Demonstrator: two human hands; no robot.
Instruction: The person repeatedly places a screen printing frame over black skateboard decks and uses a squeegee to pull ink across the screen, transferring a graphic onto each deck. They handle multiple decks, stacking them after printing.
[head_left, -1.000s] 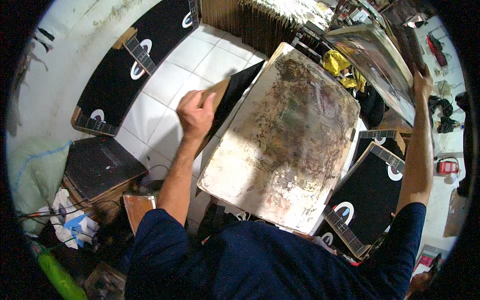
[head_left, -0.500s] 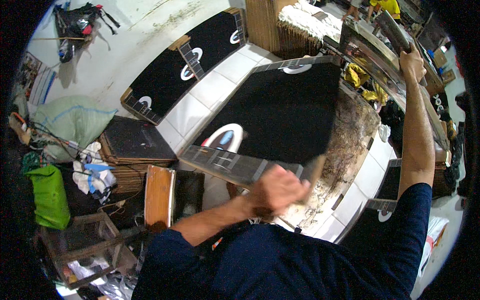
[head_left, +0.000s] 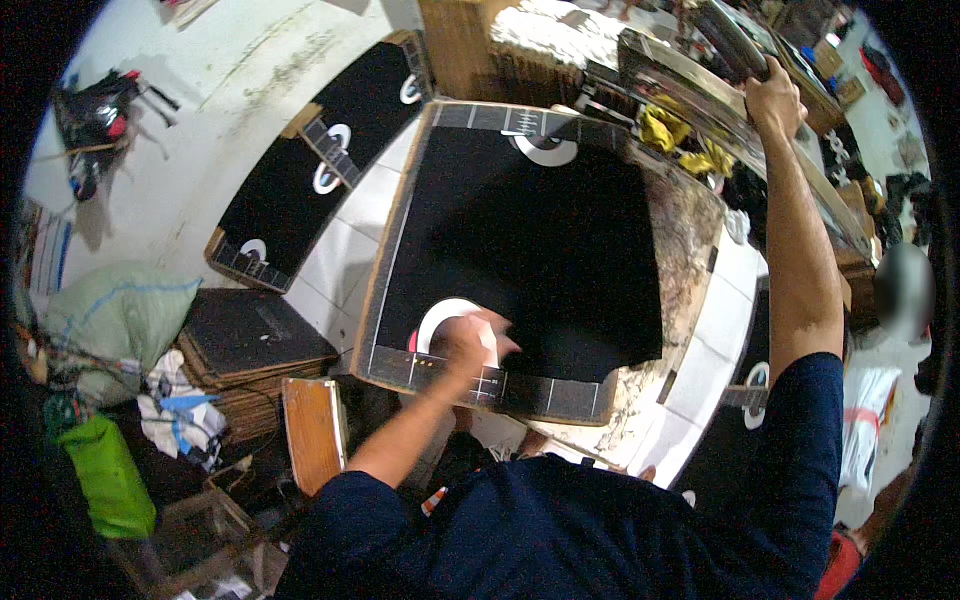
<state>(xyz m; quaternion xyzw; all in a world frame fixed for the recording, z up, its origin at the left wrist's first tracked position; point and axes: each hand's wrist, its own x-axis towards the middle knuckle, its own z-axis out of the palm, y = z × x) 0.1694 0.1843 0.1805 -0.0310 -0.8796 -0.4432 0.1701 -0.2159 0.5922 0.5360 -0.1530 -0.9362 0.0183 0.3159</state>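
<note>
A board (head_left: pixel 384 290) with a wooden rim and a black cloth-like face (head_left: pixel 530 240) lies before me. Both its far and near ends have dark strips with pale lines and white ring prints. My left hand (head_left: pixel 474 343), blurred by motion, is over the near ring print (head_left: pixel 440 318), its fingers spread and nothing visible in them. Whether it touches the surface I cannot tell. At the upper right my raised right hand (head_left: pixel 777 102) is closed around the end of a long dark bar (head_left: pixel 730 40), beside a tilted framed panel (head_left: pixel 690 75).
A stained surface (head_left: pixel 688 215) extends right of the board. Similar black printed boards (head_left: pixel 285 170) lean along the left wall. Stacked dark boards (head_left: pixel 255 330), a pale sack (head_left: pixel 115 315) and a green bag (head_left: pixel 108 475) stand at left. Yellow cloth (head_left: pixel 665 130) lies beneath the panel.
My left hand has moved from the board's near right edge leftward onto the ring print. The board now appears squarer, and the view has shifted. My right hand keeps its grip on the bar.
</note>
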